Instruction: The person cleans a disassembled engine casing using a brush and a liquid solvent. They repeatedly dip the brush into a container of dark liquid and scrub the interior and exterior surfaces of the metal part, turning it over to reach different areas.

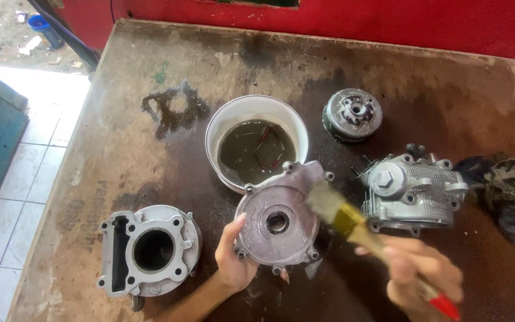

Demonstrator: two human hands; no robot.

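My left hand grips the lower left edge of a round grey metal engine cover and holds it tilted up over the table. My right hand is closed around a paintbrush with a red handle and a brass-coloured ferrule. The brush is blurred, and its pale bristles lie against the cover's right edge. Just behind the cover stands a white bucket of murky brown liquid with something reddish sunk in it.
On the stained wooden table lie a grey cylinder block at front left, a cylinder head at right, a round clutch part behind it and a dark rag at far right. A red wall runs behind.
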